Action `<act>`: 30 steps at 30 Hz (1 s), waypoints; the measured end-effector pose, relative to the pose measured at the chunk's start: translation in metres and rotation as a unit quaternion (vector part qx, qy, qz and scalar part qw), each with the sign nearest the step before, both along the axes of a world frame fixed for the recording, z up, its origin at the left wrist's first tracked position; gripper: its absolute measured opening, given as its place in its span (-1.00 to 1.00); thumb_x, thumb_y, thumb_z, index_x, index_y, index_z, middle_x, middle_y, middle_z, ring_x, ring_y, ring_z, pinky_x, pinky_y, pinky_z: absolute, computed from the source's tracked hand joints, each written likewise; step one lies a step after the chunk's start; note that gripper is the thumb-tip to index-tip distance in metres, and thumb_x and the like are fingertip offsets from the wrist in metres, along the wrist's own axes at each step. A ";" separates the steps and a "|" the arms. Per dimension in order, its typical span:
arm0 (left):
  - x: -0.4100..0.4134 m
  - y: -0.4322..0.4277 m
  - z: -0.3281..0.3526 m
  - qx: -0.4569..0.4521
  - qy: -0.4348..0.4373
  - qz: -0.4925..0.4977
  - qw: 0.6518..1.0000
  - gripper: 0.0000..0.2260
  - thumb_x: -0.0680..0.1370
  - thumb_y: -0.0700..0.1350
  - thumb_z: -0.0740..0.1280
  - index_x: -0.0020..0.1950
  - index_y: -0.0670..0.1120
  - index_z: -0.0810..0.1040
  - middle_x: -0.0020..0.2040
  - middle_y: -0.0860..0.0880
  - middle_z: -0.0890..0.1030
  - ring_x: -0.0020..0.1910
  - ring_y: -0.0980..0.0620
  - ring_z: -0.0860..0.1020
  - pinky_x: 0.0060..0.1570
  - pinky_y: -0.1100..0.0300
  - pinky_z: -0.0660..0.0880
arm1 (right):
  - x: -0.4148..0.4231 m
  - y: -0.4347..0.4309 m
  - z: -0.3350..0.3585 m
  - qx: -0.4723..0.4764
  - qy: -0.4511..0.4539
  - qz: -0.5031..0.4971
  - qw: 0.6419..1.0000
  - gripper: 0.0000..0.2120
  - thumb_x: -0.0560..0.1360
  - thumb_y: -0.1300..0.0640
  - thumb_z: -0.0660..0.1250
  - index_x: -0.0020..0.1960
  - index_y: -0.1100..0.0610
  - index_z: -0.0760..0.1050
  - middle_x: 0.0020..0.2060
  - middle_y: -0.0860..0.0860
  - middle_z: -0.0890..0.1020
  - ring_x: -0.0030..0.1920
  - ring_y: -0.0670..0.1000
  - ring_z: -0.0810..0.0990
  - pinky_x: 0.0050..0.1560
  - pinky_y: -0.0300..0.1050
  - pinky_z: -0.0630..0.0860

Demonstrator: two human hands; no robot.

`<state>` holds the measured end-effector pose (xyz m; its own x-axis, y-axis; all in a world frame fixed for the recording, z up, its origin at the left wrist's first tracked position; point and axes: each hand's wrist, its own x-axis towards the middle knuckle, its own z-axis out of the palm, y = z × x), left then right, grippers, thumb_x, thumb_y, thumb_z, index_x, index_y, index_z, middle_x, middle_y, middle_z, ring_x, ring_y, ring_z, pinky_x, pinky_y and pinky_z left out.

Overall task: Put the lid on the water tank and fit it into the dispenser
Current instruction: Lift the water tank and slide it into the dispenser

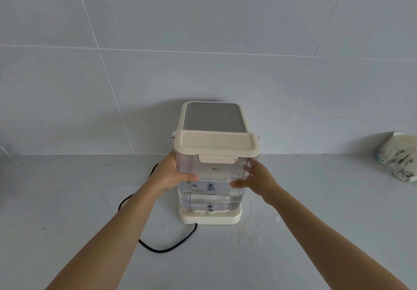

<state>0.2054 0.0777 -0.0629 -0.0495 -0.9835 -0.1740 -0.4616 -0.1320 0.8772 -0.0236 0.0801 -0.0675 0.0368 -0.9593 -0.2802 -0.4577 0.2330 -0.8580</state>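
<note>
Both hands clasp the clear tank (216,177) by its sides: the left hand (168,174) on its left wall, the right hand (259,178) on its right, thumbs across the front. The cream lid (216,143) sits on top. The tank stands on the dispenser (212,118) base, near the worktop (79,199) back edge. A black cord (171,247) trails left; cups (399,154) lie at the back right.
</note>
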 end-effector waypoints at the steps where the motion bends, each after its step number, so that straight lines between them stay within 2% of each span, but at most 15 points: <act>1: 0.000 0.001 -0.001 0.001 -0.001 0.000 1.000 -0.41 0.26 -0.22 0.56 0.25 -0.16 0.44 -0.05 0.06 0.56 0.17 -0.07 0.52 0.21 0.10 0.40 | 0.000 0.000 -0.001 0.001 0.001 0.000 1.000 -0.27 0.24 0.29 0.52 0.33 0.11 0.31 0.22 0.06 0.54 0.26 0.12 0.47 0.21 -0.03 0.43; 3: 0.000 0.001 -0.002 0.003 -0.003 -0.001 1.000 -0.32 0.20 -0.13 0.57 0.29 -0.09 0.43 0.06 0.03 0.60 0.18 -0.04 0.52 0.26 0.08 0.41 | 0.000 0.001 -0.003 0.002 0.003 0.002 1.000 -0.27 0.24 0.29 0.52 0.34 0.11 0.30 0.23 0.06 0.54 0.27 0.12 0.47 0.22 -0.04 0.42; 4: 0.000 0.000 -0.003 0.002 -0.001 -0.003 1.000 -0.30 0.20 -0.12 0.57 0.30 -0.06 0.42 0.10 0.03 0.60 0.19 -0.04 0.52 0.26 0.09 0.42 | 0.000 0.001 -0.003 0.002 0.003 0.003 1.000 -0.26 0.24 0.29 0.53 0.35 0.11 0.29 0.23 0.06 0.54 0.27 0.12 0.46 0.23 -0.03 0.42; 7: 0.001 0.000 -0.005 -0.004 0.004 -0.004 1.000 -0.36 0.28 -0.22 0.55 0.31 -0.05 0.40 0.01 0.06 0.58 0.11 -0.02 0.51 0.17 0.15 0.40 | 0.000 0.000 -0.004 0.002 0.005 0.005 1.000 -0.23 0.23 0.28 0.54 0.35 0.10 0.28 0.25 0.07 0.54 0.29 0.13 0.46 0.31 0.04 0.42; 10: 0.001 -0.002 -0.007 -0.008 0.002 -0.008 1.000 -0.34 0.25 -0.19 0.56 0.31 -0.05 0.41 0.14 0.01 0.60 0.17 -0.04 0.53 0.24 0.08 0.42 | -0.001 -0.001 -0.004 0.004 0.011 0.005 1.000 -0.24 0.22 0.27 0.54 0.34 0.11 0.30 0.22 0.08 0.56 0.26 0.15 0.49 0.31 0.09 0.43; 14: 0.000 -0.002 -0.010 -0.007 -0.004 0.000 1.000 -0.37 0.28 -0.19 0.55 0.31 -0.06 0.42 0.03 0.01 0.56 0.05 -0.05 0.50 0.11 0.15 0.40 | -0.002 -0.002 -0.004 0.003 0.014 0.007 1.000 -0.24 0.21 0.29 0.54 0.34 0.11 0.31 0.24 0.08 0.55 0.27 0.14 0.47 0.27 0.02 0.44; 19: 0.000 -0.002 -0.017 -0.006 -0.005 0.005 1.000 -0.40 0.30 -0.22 0.53 0.30 -0.10 0.43 0.10 -0.16 0.59 0.23 -0.18 0.49 0.08 0.19 0.37 | -0.002 -0.001 -0.006 0.002 0.025 0.013 1.000 -0.24 0.24 0.28 0.53 0.36 0.13 0.28 0.25 0.08 0.52 0.28 0.14 0.46 0.23 -0.03 0.41; 22: 0.000 -0.002 -0.017 -0.007 -0.003 -0.008 1.000 -0.41 0.31 -0.23 0.52 0.30 -0.09 0.42 0.04 0.03 0.55 0.15 -0.06 0.51 0.07 0.23 0.34 | -0.003 -0.001 -0.008 0.004 0.025 0.014 1.000 -0.24 0.25 0.27 0.53 0.36 0.12 0.28 0.25 0.08 0.53 0.27 0.14 0.46 0.23 -0.04 0.40; 25: 0.000 -0.001 -0.018 -0.007 -0.017 -0.010 1.000 -0.42 0.32 -0.20 0.53 0.28 -0.08 0.42 -0.10 0.12 0.51 -0.02 0.02 0.46 0.05 0.22 0.34 | -0.003 -0.002 -0.010 0.008 0.024 0.015 1.000 -0.24 0.25 0.27 0.53 0.37 0.11 0.28 0.26 0.08 0.53 0.27 0.14 0.46 0.21 -0.06 0.39; 30: 0.001 0.001 -0.019 -0.004 -0.023 -0.007 1.000 -0.45 0.33 -0.19 0.52 0.27 -0.10 0.43 -0.04 0.00 0.55 0.19 -0.12 0.51 0.08 0.20 0.36 | -0.004 -0.001 -0.013 0.008 0.024 0.013 1.000 -0.23 0.26 0.25 0.52 0.38 0.11 0.26 0.27 0.08 0.52 0.28 0.14 0.46 0.24 -0.04 0.39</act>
<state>0.2063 0.0786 -0.0820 -0.0562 -0.9842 -0.1680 -0.5030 -0.1175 0.8562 -0.0273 0.0789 -0.0808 0.0482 -0.9534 -0.2978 -0.5045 0.2340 -0.8311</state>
